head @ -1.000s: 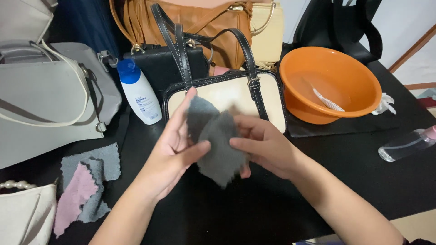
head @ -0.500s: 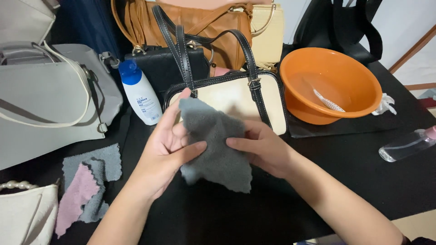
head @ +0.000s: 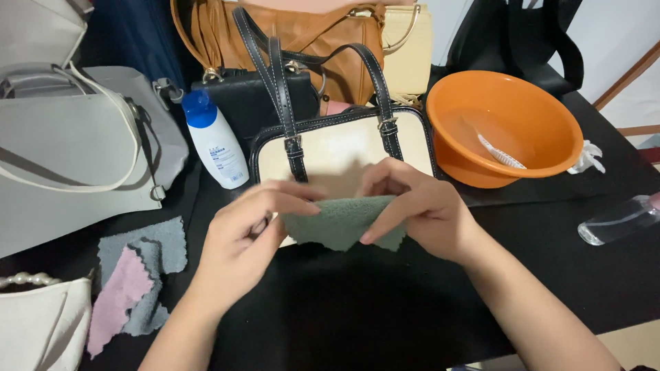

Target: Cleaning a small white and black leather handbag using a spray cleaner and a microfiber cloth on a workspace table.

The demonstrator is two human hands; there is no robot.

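Two hands at the middle, both pinching one grey-green cloth (head: 340, 223): left hand (head: 244, 244) curled, thumb and fingertips nipping the cloth's left edge; right hand (head: 416, 213) folded over the right edge, thumb beneath. Cloth stretched flat between them, just above the black table (head: 385, 309) and right in front of a cream handbag (head: 344, 148) with black trim and upright straps.

Behind that bag, a small black bag (head: 258, 103), a tan leather bag (head: 309, 34) and a pale yellow one (head: 409, 51), packed close together. Just left of the cream bag, a white bottle (head: 216, 141) with a blue cap, standing upright. Farther left, a large grey bag (head: 69, 151) lying on its side. Near the left forearm, spare cloths (head: 137, 278) in grey and pink, overlapping. At the bottom-left corner, a white bag (head: 41, 330) with a bead handle. To the right, an orange basin (head: 505, 127) holding a small white brush; near the right edge, a clear bottle (head: 619, 220) on its side.

Black tabletop throughout; pale wall at upper right.
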